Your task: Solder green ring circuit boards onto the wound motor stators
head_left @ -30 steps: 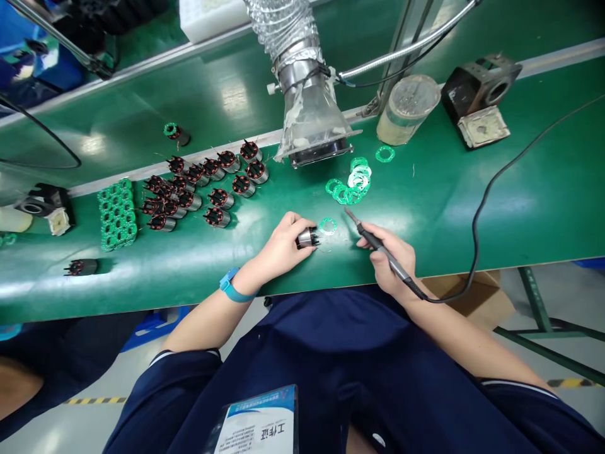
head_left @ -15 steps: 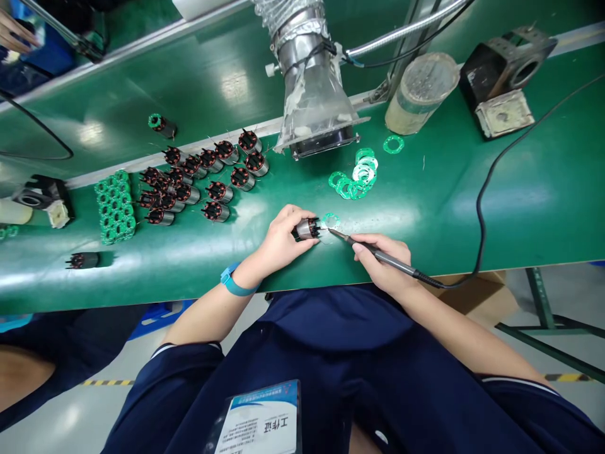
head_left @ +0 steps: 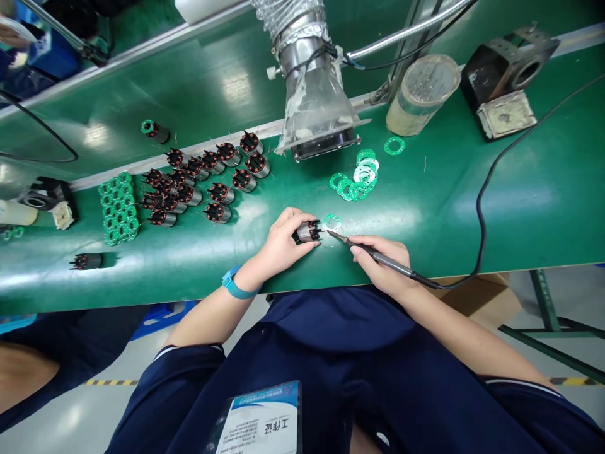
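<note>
My left hand [head_left: 286, 238] is closed around a motor stator [head_left: 308, 231], which lies on its side with its black-pronged, copper-wound end facing right. In my right hand [head_left: 385, 261] is a soldering iron [head_left: 390, 260], held like a pen. Its tip points left and is close to the stator's wire end; whether they touch I cannot tell. A green ring-shaped circuit board [head_left: 331, 222] lies just beyond the tip. Further back is a loose pile of similar ring boards [head_left: 358, 180], some showing a white face.
Several stators [head_left: 189, 183] stand grouped at the left, beside a stacked green block of boards [head_left: 118, 208]. A fume extraction hood [head_left: 319, 107] hangs over the back. A round container [head_left: 423, 94] and a soldering iron stand [head_left: 508, 82] occupy the right. The iron's cable [head_left: 482, 214] crosses the bench.
The view has shifted very slightly. Both hands keep their grips, with the stator and iron tip almost in place. At the far upper left, another person's hand has moved.
</note>
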The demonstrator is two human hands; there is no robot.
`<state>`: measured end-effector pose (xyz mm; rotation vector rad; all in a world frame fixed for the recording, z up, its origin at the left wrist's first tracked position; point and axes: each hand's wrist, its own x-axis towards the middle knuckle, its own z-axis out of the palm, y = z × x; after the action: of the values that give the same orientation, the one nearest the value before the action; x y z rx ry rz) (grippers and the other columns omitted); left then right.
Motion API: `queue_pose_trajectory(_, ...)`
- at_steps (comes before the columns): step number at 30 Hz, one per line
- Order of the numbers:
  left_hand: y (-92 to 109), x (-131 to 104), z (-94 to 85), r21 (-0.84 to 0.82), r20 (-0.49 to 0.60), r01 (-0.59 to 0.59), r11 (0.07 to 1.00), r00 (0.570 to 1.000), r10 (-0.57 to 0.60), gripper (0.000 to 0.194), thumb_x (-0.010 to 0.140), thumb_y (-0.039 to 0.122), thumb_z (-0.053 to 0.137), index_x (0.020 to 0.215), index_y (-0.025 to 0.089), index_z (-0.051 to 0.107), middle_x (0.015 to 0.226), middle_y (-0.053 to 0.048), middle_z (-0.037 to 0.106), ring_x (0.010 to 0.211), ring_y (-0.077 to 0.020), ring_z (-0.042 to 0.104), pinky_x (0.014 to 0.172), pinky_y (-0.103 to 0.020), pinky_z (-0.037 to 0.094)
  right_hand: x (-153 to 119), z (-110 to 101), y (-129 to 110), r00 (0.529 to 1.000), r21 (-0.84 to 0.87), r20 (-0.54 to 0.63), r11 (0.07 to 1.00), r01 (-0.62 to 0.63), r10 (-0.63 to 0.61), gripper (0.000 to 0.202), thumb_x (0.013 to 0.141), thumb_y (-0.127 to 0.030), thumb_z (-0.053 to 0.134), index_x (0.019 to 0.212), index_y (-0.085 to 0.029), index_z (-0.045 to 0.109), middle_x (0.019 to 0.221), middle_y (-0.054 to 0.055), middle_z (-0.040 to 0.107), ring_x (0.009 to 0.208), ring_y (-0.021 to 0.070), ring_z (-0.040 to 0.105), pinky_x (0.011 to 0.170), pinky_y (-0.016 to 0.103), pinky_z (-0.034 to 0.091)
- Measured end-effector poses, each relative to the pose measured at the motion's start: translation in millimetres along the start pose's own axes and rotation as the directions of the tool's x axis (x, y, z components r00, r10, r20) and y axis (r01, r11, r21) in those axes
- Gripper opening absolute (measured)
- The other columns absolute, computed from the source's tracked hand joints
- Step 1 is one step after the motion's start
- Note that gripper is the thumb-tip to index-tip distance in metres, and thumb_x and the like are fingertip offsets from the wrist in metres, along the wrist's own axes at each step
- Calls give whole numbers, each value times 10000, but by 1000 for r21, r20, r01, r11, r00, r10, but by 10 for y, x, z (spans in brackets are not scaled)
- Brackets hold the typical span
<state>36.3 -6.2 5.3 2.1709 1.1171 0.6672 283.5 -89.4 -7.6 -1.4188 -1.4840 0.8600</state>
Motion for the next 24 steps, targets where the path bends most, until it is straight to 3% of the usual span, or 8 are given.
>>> queue_pose_trajectory(17,-1,-19,20,7,-12,0,1000,1000,0,450,815,194,809,1225,249,632,1133,-61,622,1075,-220,627,944,-385,538,-31,21,48,999,14,2,999,50,-50,168,933,-313,680,1061,-261,777,930,32,815,793,200,786,826,368,658)
queue_pose_trajectory(24,6,-16,21,16,5,21,1000,1000,-21,467,808,183,807,1234,256,631,1140,-61,613,1073,-224,625,955,-394,538,-39,-14,44,994,43,-104,999,-15,19,171,927,-334,681,1045,-246,769,814,14,796,646,169,746,679,321,639)
